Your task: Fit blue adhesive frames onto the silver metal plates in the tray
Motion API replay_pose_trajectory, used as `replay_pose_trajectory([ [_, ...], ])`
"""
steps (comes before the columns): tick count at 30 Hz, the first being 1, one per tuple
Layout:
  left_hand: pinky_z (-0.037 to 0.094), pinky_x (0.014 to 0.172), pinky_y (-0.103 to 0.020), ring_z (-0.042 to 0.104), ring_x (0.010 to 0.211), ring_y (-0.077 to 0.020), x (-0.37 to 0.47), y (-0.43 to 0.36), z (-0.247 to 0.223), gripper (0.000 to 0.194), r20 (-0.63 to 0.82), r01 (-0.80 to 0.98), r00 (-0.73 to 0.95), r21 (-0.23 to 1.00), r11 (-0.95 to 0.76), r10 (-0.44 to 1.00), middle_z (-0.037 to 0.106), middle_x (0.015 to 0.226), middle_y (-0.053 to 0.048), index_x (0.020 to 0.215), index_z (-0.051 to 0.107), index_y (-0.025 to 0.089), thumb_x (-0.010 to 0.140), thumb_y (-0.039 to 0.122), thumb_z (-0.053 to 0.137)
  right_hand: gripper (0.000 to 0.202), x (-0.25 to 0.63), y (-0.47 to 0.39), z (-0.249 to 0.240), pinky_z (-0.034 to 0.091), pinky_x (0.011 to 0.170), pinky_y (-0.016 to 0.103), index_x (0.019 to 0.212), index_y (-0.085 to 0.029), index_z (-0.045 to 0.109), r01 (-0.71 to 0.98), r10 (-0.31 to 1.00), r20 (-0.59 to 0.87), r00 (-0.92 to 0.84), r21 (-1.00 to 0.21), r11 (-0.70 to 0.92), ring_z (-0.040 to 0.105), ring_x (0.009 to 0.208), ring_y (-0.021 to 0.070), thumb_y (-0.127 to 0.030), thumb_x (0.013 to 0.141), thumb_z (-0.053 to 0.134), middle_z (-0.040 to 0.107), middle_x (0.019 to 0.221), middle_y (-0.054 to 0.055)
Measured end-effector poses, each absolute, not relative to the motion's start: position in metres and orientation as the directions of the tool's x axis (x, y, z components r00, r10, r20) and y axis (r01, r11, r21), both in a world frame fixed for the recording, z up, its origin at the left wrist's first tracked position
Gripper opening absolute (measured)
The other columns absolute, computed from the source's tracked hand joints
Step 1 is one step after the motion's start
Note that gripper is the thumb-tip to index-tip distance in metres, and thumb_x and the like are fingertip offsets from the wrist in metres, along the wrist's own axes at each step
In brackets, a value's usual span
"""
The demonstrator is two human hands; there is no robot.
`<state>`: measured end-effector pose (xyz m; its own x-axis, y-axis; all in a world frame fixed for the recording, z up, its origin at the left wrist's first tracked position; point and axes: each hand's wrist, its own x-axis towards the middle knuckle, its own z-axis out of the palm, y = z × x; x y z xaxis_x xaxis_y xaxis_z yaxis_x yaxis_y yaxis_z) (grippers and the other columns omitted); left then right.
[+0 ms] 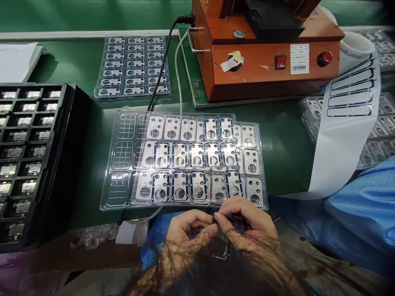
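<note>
Below the near edge of the trays, my left hand [191,230] and my right hand [251,222] meet with thumbs and fingers pinched together. Between them is a small rectangular plate [220,248], dark along its upper edge, with a shiny lower part. Loose hair and my fingers hide much of it. Just beyond my hands lie stacked clear plastic trays [106,185] with silver metal plates [197,156] in their pockets. Many of these plates carry a dark blue border, while others are bare silver. Several pockets in the left column hold no plate.
An orange machine [247,78] with a red switch stands at the back. A black cable [163,53] runs to it. Black compartment trays [61,135] are stacked at left. A white strip of dark frame stickers [342,135] hangs at right. Another filled tray [132,68] lies behind.
</note>
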<state>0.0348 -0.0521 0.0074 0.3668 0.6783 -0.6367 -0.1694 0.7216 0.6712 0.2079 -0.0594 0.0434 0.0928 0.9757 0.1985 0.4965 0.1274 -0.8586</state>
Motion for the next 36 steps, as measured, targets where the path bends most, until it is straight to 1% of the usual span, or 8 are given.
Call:
replay_pose_trajectory([
  [3, 0.049, 0.059, -0.023, 0.066, 0.060, -0.0144, 0.036, -0.052, 0.010, 0.050, -0.624, -0.132, 0.327, 0.714, 0.688, 0.710, 0.075, 0.064, -0.003, 0.076, 0.083, 0.019, 0.068, 0.067, 0.095, 0.017, 0.209, -0.061, 0.042, 0.052, 0.054, 0.018, 0.084, -0.028, 0.065, 0.459, 0.984, 0.153, 0.095, -0.884, 0.093, 0.066, 0.060, 0.0093, -0.020, 0.097, 0.071, 0.069, 0.074, -0.007],
  [8, 0.051, 0.053, -0.026, 0.066, 0.054, -0.0166, 0.035, -0.047, 0.020, 0.058, -0.655, -0.116, 0.270, 0.706, 0.699, 0.706, 0.070, 0.056, -0.001, 0.074, 0.078, 0.020, 0.066, 0.076, 0.093, 0.007, 0.213, -0.065, 0.041, 0.050, 0.049, 0.014, 0.100, -0.033, 0.072, 0.396, 0.978, 0.115, 0.175, -0.918, 0.037, 0.062, 0.055, 0.0068, -0.026, 0.099, 0.073, 0.071, 0.077, -0.008],
  [14, 0.045, 0.037, -0.028, 0.055, 0.039, -0.0160, 0.035, -0.044, 0.019, 0.071, -0.684, -0.106, 0.189, 0.699, 0.707, 0.705, 0.068, 0.049, -0.001, 0.067, 0.067, 0.023, 0.053, 0.089, 0.089, 0.012, 0.214, -0.066, 0.040, 0.059, 0.059, 0.020, 0.091, -0.033, 0.072, 0.399, 0.964, 0.189, 0.187, -0.911, 0.101, 0.073, 0.071, 0.0135, -0.028, 0.102, 0.069, 0.074, 0.079, -0.005],
  [21, 0.055, 0.047, -0.030, 0.064, 0.050, -0.0184, 0.036, -0.051, 0.019, 0.066, -0.674, -0.104, 0.144, 0.718, 0.688, 0.725, 0.073, 0.056, -0.003, 0.072, 0.071, 0.023, 0.060, 0.084, 0.091, 0.006, 0.210, -0.071, 0.031, 0.055, 0.050, 0.022, 0.100, -0.032, 0.074, 0.347, 0.964, 0.145, 0.222, -0.936, 0.061, 0.063, 0.057, 0.0114, -0.027, 0.096, 0.076, 0.074, 0.087, -0.003],
  [25, 0.053, 0.044, -0.029, 0.062, 0.048, -0.0183, 0.038, -0.055, 0.013, 0.070, -0.671, -0.127, 0.134, 0.719, 0.684, 0.730, 0.069, 0.051, -0.002, 0.069, 0.069, 0.023, 0.054, 0.088, 0.091, 0.008, 0.210, -0.070, 0.029, 0.052, 0.050, 0.021, 0.091, -0.031, 0.073, 0.335, 0.980, 0.084, 0.179, -0.942, 0.019, 0.061, 0.056, 0.0107, -0.032, 0.099, 0.073, 0.071, 0.079, -0.005],
  [28, 0.054, 0.046, -0.029, 0.064, 0.050, -0.0187, 0.037, -0.058, 0.016, 0.068, -0.683, -0.142, 0.114, 0.708, 0.692, 0.722, 0.069, 0.053, -0.001, 0.071, 0.070, 0.023, 0.057, 0.085, 0.092, 0.013, 0.210, -0.070, 0.028, 0.052, 0.052, 0.021, 0.088, -0.031, 0.070, 0.346, 0.982, 0.089, 0.168, -0.938, 0.026, 0.063, 0.059, 0.0111, -0.031, 0.101, 0.071, 0.071, 0.079, -0.005],
  [32, 0.056, 0.051, -0.029, 0.067, 0.055, -0.0180, 0.037, -0.058, 0.027, 0.056, -0.667, -0.149, 0.060, 0.730, 0.667, 0.743, 0.070, 0.058, 0.001, 0.074, 0.077, 0.025, 0.064, 0.078, 0.093, 0.009, 0.209, -0.072, 0.029, 0.054, 0.052, 0.020, 0.101, -0.033, 0.070, 0.384, 0.969, 0.165, 0.183, -0.919, 0.084, 0.064, 0.059, 0.0100, -0.025, 0.100, 0.072, 0.074, 0.089, -0.004],
  [36, 0.063, 0.064, -0.034, 0.075, 0.066, -0.0232, 0.038, -0.059, 0.032, 0.035, -0.611, -0.117, 0.017, 0.785, 0.609, 0.791, 0.082, 0.073, -0.001, 0.073, 0.086, 0.034, 0.070, 0.068, 0.093, 0.011, 0.207, -0.069, 0.034, 0.059, 0.051, 0.022, 0.102, -0.031, 0.072, 0.458, 0.952, 0.275, 0.135, -0.869, 0.186, 0.065, 0.056, 0.0103, -0.021, 0.097, 0.071, 0.077, 0.095, 0.000],
])
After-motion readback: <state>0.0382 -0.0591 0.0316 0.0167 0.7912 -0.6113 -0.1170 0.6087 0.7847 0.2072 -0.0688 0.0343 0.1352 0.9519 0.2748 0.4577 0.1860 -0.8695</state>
